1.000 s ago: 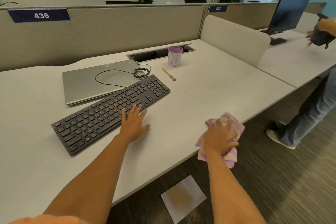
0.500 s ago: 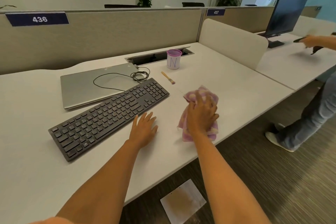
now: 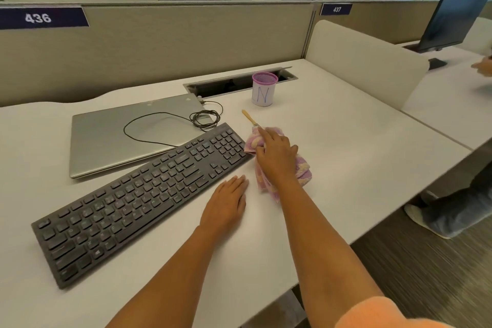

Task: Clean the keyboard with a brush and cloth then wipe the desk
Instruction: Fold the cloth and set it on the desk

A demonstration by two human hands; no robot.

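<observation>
The right hand (image 3: 277,153) grips a bunched pink cloth (image 3: 302,172), fingers bent over its top, and presses it to the white surface (image 3: 359,141). The cloth touches the right end of the black keyboard (image 3: 143,194), which lies slantwise with its left end nearer the person.

The left hand (image 3: 226,202) is open and lies flat, palm down and fingers straight, on the surface at 7 o'clock from the right hand. It is just beside the keyboard's near edge; whether it touches it I cannot tell.

A small brush (image 3: 249,118) with a pale wooden handle lies at 11 o'clock from the right hand, its bristle end at the cloth's far corner. A white cup (image 3: 263,89) with a purple rim and blue lettering stands upright at 12 o'clock from the brush, apart from it.

A closed grey laptop (image 3: 119,136) lies at 11 o'clock from the keyboard, its near edge tucked behind the keyboard. A thin black cable (image 3: 165,125) loops across its lid and coils at its right corner.

At 2 o'clock, past a low white divider (image 3: 367,61), a dark monitor (image 3: 458,13) stands on the next desk.
</observation>
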